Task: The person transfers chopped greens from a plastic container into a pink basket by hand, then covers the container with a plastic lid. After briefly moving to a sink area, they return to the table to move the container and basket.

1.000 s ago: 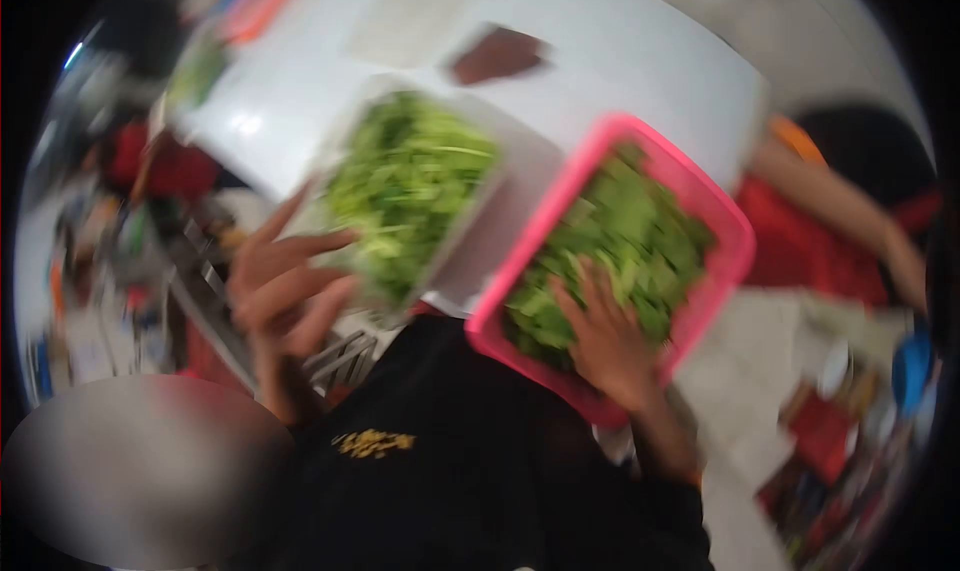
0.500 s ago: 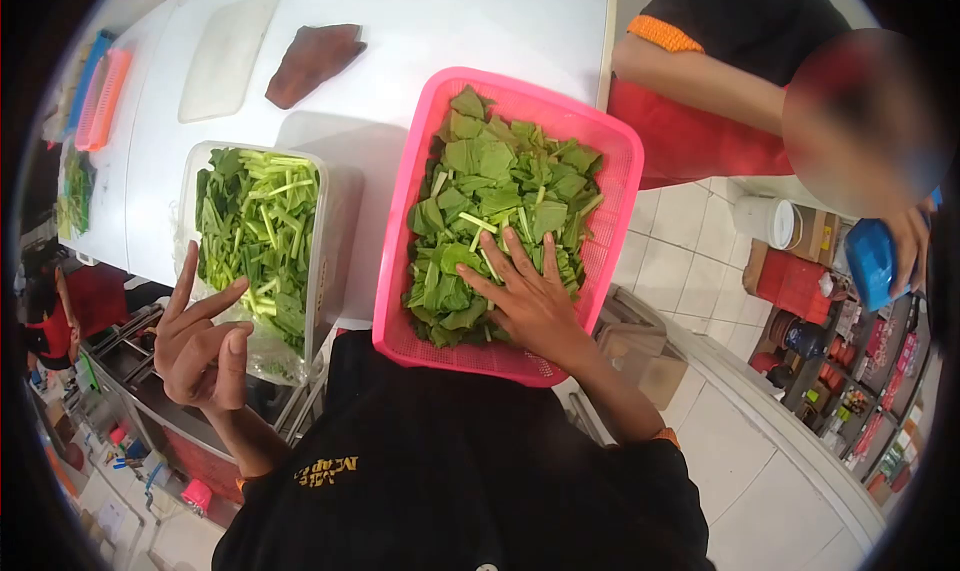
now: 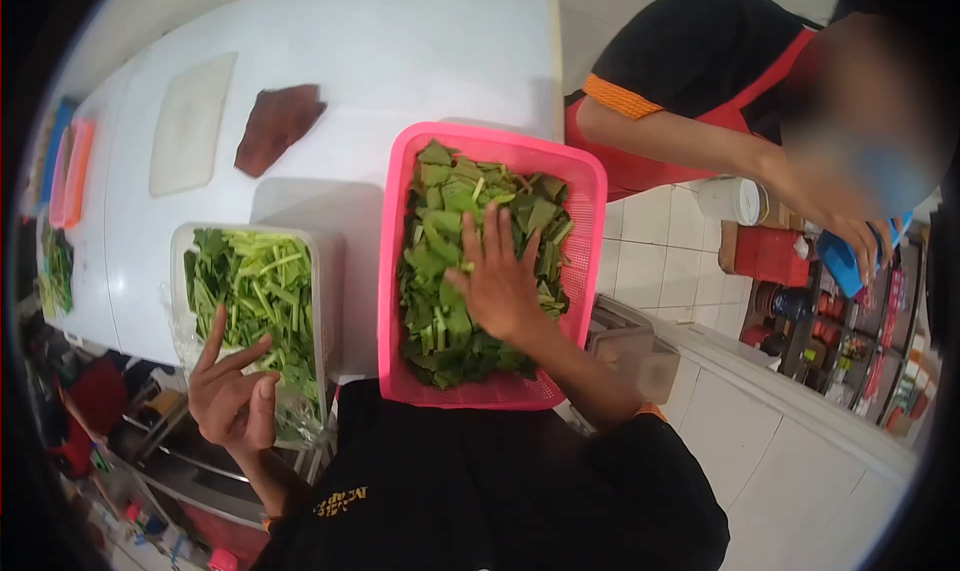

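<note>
The hands are apart, both open. The right hand (image 3: 502, 289) lies palm down on cut greens (image 3: 440, 326) in the pink basket (image 3: 597, 226), fingers splayed towards twelve o'clock, its forearm slanting in from four. The left hand (image 3: 232, 401), fingers loosely spread and gripping nothing, hovers by the tub (image 3: 323, 321), at eight o'clock from the basket on the worktop (image 3: 440, 56).

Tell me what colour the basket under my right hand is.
Bright pink basket, clearest in the current head view.
</note>
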Tool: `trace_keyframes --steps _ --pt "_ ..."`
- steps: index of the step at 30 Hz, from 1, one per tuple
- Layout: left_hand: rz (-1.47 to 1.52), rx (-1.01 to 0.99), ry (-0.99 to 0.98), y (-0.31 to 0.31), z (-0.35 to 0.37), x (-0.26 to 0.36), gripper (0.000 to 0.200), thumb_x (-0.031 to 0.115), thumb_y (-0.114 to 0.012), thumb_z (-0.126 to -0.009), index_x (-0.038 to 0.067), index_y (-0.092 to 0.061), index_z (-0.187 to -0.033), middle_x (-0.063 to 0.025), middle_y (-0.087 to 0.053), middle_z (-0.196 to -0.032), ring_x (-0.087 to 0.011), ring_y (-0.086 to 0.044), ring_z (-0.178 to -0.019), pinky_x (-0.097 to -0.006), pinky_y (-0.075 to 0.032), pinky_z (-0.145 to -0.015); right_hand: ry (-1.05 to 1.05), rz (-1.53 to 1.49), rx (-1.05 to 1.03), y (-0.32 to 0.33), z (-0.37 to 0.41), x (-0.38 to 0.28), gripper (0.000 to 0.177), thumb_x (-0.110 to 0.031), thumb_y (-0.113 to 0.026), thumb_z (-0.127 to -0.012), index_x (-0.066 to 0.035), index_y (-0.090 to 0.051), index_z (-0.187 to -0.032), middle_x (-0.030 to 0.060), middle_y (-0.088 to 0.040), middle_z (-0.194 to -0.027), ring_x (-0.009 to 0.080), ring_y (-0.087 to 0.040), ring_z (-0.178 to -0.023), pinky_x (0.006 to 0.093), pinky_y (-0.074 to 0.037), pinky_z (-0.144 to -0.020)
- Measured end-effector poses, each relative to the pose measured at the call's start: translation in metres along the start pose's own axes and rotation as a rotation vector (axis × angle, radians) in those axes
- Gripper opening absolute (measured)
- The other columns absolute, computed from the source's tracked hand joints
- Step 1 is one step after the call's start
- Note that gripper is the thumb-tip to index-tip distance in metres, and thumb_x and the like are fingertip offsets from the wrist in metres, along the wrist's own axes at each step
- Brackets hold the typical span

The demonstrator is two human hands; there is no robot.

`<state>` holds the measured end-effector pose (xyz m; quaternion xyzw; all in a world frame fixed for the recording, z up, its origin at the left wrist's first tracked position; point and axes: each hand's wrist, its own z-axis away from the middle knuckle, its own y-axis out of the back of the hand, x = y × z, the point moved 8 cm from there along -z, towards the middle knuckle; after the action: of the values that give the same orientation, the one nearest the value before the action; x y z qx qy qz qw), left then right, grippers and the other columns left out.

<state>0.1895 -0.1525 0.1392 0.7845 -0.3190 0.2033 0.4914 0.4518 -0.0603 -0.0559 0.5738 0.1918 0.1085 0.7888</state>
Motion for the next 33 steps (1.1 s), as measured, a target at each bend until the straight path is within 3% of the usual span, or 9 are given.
trace_keyframes --steps 5,8,11,14,17,20,23,29,33 --pt "0.051 -0.060 -0.072 -0.006 -0.003 -0.008 0.020 0.004 -0.057 -0.081 -0.003 -0.062 -0.063 -0.0127 -0.059 -0.053 -0.0356 -0.071 -0.070 -0.0689 -0.041 -0.098 0.116 -0.028 -0.305 0.018 0.057 -0.016 0.089 -0.063 -0.038 -0.093 -0.002 -0.009 -0.152 0.0318 -0.009 -0.155 0.0454 -0.017 -0.143 0.0720 -0.007 -0.108" --pt "0.098 -0.064 -0.084 -0.011 -0.008 -0.008 0.021 0.005 -0.056 -0.082 -0.001 -0.063 -0.063 -0.0119 -0.057 -0.051 -0.0352 -0.071 -0.068 -0.0685 -0.039 -0.100 0.118 -0.012 -0.353 0.049 0.075 -0.014 0.096 -0.067 -0.044 -0.088 -0.002 -0.013 -0.152 0.0331 -0.021 -0.151 0.0475 -0.032 -0.137 0.0730 -0.002 -0.107" --pt "0.103 -0.068 -0.088 -0.017 -0.014 -0.002 0.020 0.006 -0.057 -0.082 0.001 -0.061 -0.064 -0.0100 -0.058 -0.050 -0.0350 -0.071 -0.068 -0.0670 -0.037 -0.102 -0.032 -0.178 -0.486 0.062 0.080 -0.003 0.102 -0.073 -0.041 -0.086 -0.002 -0.011 -0.152 0.0356 -0.028 -0.147 0.0514 -0.036 -0.132 0.0727 0.002 -0.107" --pt "0.099 -0.083 -0.112 -0.016 -0.018 0.001 0.022 0.009 -0.058 -0.084 0.001 -0.060 -0.064 -0.0115 -0.059 -0.052 -0.0340 -0.071 -0.069 -0.0662 -0.037 -0.103 -0.162 -0.271 -0.437 0.060 0.069 0.007 0.102 -0.076 -0.037 -0.085 -0.008 -0.005 -0.154 0.0362 -0.037 -0.139 0.0597 -0.036 -0.127 0.0764 -0.003 -0.104" --pt "0.099 -0.112 -0.115 -0.015 -0.022 0.006 0.028 0.014 -0.059 -0.088 0.000 -0.060 -0.064 -0.0176 -0.064 -0.059 -0.0319 -0.071 -0.071 -0.0655 -0.037 -0.103 -0.081 0.039 -0.122 0.040 0.042 0.004 0.101 -0.078 -0.040 -0.083 -0.018 0.000 -0.155 0.0358 -0.024 -0.148 0.0643 -0.028 -0.128 0.0795 -0.003 -0.101" --pt "0.105 -0.042 -0.126 -0.011 -0.021 0.011 0.028 0.014 -0.059 -0.088 -0.001 -0.060 -0.064 -0.0184 -0.066 -0.062 -0.0312 -0.071 -0.071 -0.0648 -0.037 -0.104 -0.174 -0.227 -0.466 -0.013 0.020 0.011 0.107 -0.080 -0.049 -0.076 -0.027 0.000 -0.155 0.0309 -0.002 -0.156 0.0643 -0.011 -0.135 0.0813 -0.003 -0.100" --pt "0.091 -0.034 -0.146 -0.011 -0.021 0.012 0.028 0.014 -0.059 -0.087 -0.002 -0.061 -0.064 -0.0189 -0.068 -0.066 -0.0297 -0.071 -0.069 -0.0632 -0.038 -0.104 -0.237 -0.296 -0.615 -0.009 0.019 0.009 0.118 -0.082 -0.058 -0.069 -0.030 0.004 -0.154 0.0256 0.014 -0.157 0.0621 -0.002 -0.137 0.0823 -0.015 -0.098" --pt "0.090 -0.022 -0.117 -0.011 -0.016 0.014 0.028 0.014 -0.058 -0.088 -0.003 -0.064 -0.066 -0.0197 -0.069 -0.070 -0.0277 -0.070 -0.069 -0.0620 -0.038 -0.105 -0.203 -0.282 -0.684 -0.025 0.007 0.016 0.127 -0.081 -0.064 -0.064 -0.030 0.011 -0.153 0.0251 0.014 -0.157 0.0619 0.003 -0.137 0.0828 -0.021 -0.095" --pt "0.105 0.001 -0.118 -0.009 -0.013 0.012 0.031 0.016 -0.058 -0.089 -0.003 -0.063 -0.065 -0.0203 -0.069 -0.070 -0.0282 -0.070 -0.069 -0.0621 -0.037 -0.105 -0.207 -0.263 -0.657 -0.016 0.011 0.010 0.129 -0.080 -0.063 -0.065 -0.023 0.012 -0.153 0.0347 0.015 -0.152 0.0687 -0.003 -0.132 0.0808 -0.026 -0.093"
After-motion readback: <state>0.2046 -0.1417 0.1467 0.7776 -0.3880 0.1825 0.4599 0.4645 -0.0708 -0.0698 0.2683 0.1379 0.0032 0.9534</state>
